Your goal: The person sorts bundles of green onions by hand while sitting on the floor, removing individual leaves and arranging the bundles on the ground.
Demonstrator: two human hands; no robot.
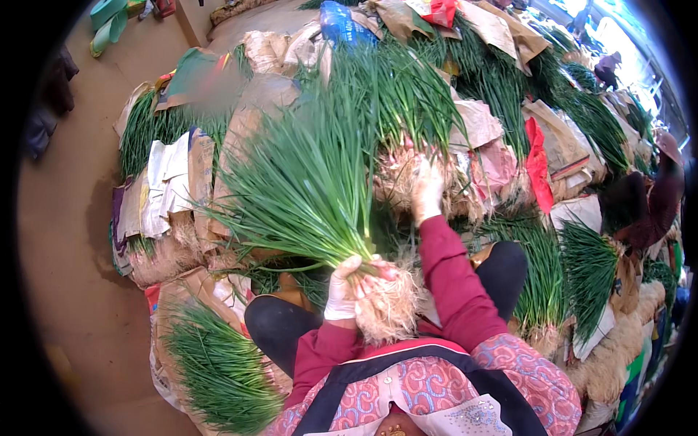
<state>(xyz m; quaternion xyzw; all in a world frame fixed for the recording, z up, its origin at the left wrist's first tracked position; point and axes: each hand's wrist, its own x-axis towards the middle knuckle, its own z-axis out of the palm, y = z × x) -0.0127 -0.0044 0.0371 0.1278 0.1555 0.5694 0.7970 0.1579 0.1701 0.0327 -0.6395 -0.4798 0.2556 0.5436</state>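
Note:
My left hand (342, 290), in a white glove, grips a thick bunch of green onions (322, 201) near the root end. Its long green leaves fan up and to the left, while the pale roots (388, 308) hang towards my lap. Farther out, my right hand (427, 191), gloved and blurred, reaches to the roots of a heap of green onions (420, 103). Whether its fingers are closed on any stalks is hard to tell.
At lower left, more green onions (218, 365) lie on a paper sack (185, 297). Another bundle (540, 278) is right of my knee. Paper sacks (561, 139) cover piles at upper right. A person (654, 201) sits at the right edge. Bare floor (65, 245) runs along the left.

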